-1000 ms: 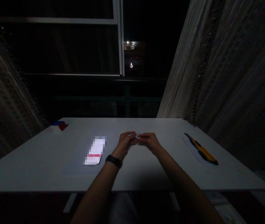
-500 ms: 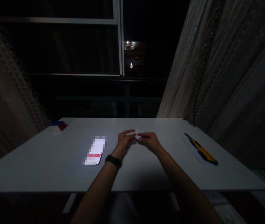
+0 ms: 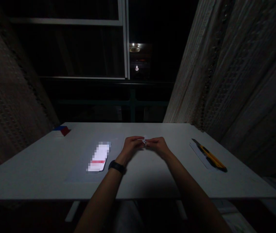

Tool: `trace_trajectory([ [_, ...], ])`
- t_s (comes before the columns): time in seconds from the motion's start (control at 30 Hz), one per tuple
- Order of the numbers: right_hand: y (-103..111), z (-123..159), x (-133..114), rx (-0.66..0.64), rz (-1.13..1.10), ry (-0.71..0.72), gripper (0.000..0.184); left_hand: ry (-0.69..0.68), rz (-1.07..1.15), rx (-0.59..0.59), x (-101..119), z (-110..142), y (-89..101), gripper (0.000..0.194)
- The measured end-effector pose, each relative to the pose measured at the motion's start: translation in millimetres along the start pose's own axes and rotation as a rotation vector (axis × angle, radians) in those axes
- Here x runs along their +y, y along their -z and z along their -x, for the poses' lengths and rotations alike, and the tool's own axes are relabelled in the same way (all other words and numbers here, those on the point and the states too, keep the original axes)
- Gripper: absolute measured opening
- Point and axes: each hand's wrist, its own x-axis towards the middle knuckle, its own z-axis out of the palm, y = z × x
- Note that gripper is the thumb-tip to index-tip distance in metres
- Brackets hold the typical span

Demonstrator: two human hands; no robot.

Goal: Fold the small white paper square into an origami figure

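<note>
A small piece of folded white paper (image 3: 144, 141) is pinched between my two hands above the middle of the white table. My left hand (image 3: 132, 145), with a black band on its wrist, closes its fingertips on the paper's left side. From the other side my right hand (image 3: 157, 145) grips it between thumb and fingers. The fingers cover much of the paper, so its full shape is hidden. To the left of my hands a lit phone (image 3: 99, 157) lies on a pale sheet (image 3: 76, 174), its screen pixelated.
A yellow and black utility knife (image 3: 211, 156) lies on the right, blade out, beside a white strip (image 3: 198, 155). A blue, red and white cube (image 3: 61, 130) sits at the table's (image 3: 43, 181) far left. Curtains (image 3: 186, 74) flank the dark window behind.
The paper has turned and been folded or pressed between my fingertips, and it now shows as a narrower shape. Both hands have shifted only slightly; the things on the table have not moved.
</note>
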Motion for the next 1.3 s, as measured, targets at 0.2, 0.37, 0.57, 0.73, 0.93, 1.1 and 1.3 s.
trace_trajectory([
  [0.2, 1, 1, -5, -0.024, -0.059, -0.035, 0.034, -0.032, -0.096, -0.025, -1, 0, 2.0, 0.028],
  [0.37, 0, 3, -10, -0.004, -0.134, -0.073, 0.031, -0.08, -0.096, -0.06, -4, -2, 4.2, 0.031],
  [0.57, 0, 5, -15, -0.03, -0.152, -0.117, 0.029, -0.186, -0.267, -0.033, -7, -6, 6.4, 0.026],
  [0.73, 0, 6, -17, -0.022, -0.172, -0.127, 0.03, -0.208, -0.349, -0.022, -7, -6, 6.8, 0.025],
  [0.93, 2, 6, -16, -0.024, -0.169, -0.127, 0.029, -0.191, -0.337, -0.084, -3, -3, 6.0, 0.035],
  [1.1, 3, 6, -14, -0.047, -0.176, -0.163, 0.029, -0.21, -0.359, -0.059, -5, -4, 5.8, 0.032],
  [1.3, 4, 5, -11, -0.035, -0.122, -0.124, 0.03, -0.157, -0.25, -0.101, -4, -2, 5.5, 0.035],
])
